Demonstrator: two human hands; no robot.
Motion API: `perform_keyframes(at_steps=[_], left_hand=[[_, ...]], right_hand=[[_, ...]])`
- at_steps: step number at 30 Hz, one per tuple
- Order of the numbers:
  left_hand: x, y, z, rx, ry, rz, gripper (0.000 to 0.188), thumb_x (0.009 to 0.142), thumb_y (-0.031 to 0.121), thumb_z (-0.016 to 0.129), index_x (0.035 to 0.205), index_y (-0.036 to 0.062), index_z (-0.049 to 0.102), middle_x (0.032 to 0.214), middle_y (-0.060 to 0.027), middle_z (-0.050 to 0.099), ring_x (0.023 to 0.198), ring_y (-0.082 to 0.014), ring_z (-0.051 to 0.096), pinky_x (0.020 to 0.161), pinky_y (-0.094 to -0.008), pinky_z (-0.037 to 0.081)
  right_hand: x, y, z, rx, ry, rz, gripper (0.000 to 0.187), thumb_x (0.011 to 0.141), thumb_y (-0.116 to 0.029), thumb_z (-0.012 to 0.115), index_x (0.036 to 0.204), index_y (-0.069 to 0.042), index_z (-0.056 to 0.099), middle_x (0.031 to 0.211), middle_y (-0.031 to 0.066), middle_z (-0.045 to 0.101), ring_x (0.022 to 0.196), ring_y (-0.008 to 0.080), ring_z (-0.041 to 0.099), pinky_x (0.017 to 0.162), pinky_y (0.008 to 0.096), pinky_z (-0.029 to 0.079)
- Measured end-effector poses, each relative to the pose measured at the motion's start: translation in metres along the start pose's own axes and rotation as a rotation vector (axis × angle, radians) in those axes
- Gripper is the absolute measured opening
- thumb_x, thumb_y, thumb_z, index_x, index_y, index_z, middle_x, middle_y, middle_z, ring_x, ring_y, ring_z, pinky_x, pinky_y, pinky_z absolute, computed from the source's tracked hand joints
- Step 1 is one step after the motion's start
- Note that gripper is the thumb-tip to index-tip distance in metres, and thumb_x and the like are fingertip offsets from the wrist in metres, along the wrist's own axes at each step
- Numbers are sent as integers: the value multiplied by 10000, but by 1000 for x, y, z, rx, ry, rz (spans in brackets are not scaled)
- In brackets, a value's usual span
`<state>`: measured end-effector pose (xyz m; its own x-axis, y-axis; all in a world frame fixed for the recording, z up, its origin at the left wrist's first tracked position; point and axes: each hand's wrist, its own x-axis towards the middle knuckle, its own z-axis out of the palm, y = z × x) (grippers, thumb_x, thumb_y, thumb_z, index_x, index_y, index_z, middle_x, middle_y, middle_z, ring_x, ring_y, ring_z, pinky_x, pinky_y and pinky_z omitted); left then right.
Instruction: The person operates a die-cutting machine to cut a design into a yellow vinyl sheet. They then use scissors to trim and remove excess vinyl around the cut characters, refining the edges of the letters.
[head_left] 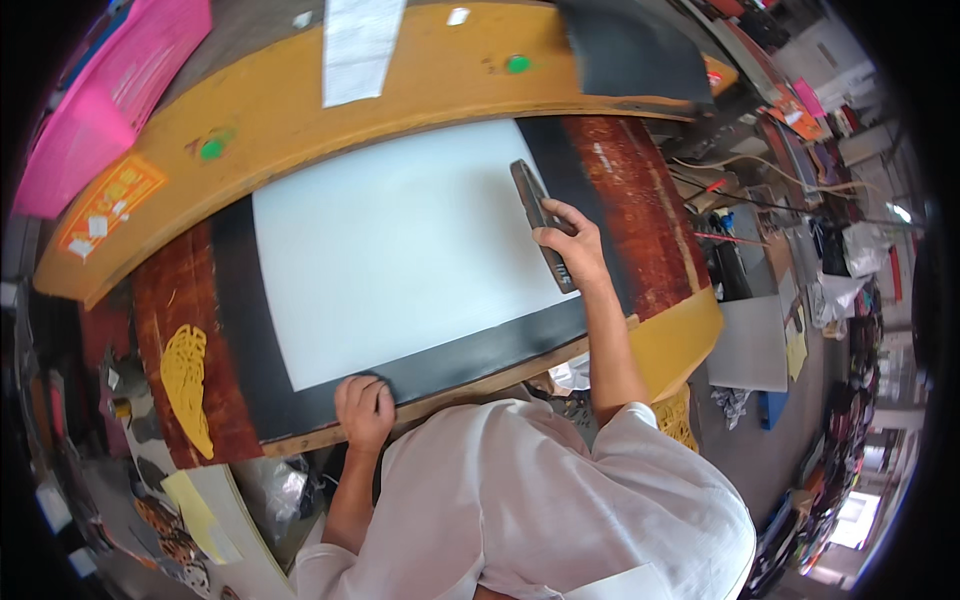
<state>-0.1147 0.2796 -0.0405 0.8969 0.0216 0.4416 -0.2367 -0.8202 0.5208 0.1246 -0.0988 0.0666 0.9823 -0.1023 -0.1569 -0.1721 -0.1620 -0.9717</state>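
A large white sheet [400, 260] lies on a black board [480, 345] over a worn red-brown table. My right hand [575, 245] is closed round a long, narrow, dark cutting die [530, 190] with slots in it, at the sheet's right edge. Thumb and fingers grip its sides near the middle. At the front edge of the black board rests my left hand [364, 402], its fingers curled in, just below the sheet's near edge. Nothing shows in its fingers. Yellow openwork cut pieces [186, 385] lie on the table's left end.
A thick orange-yellow beam [440, 60] with green buttons spans the table's far side. A white strip [362, 50] and a dark sheet [635, 50] hang over it. Pink bins [120, 100] stand at far left; a grey panel [747, 342] and clutter are on the right.
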Motion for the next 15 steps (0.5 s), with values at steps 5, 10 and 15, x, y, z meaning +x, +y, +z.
perform_keyframes(at_steps=[5,10,15], left_hand=[[61,57,5,-37,23,-6,307,913,106,716,1195,-15,704,1295,-211,667,1248,-446,589,1074,-532,462],[169,117,82,-40,-140,97,712,1004,336,647,1539,-88,444,1641,-292,403,1532,-507,343,1255,-604,244],[195,150,189,261,-499,207,842,1029,510,553,1623,-50,348,1717,-268,283,1611,-464,181,1294,-620,87]], right_hand=[[30,46,-120,-590,376,-167,668,669,-336,858,1266,-54,757,1445,264,583,1328,402,587,1141,428,476],[38,122,-200,-928,481,-163,678,701,-385,806,1335,-157,738,1506,278,526,1374,486,509,1148,513,459],[27,155,-224,-1017,419,-177,688,765,-470,804,1389,-201,705,1591,259,445,1443,515,403,1174,578,387]])
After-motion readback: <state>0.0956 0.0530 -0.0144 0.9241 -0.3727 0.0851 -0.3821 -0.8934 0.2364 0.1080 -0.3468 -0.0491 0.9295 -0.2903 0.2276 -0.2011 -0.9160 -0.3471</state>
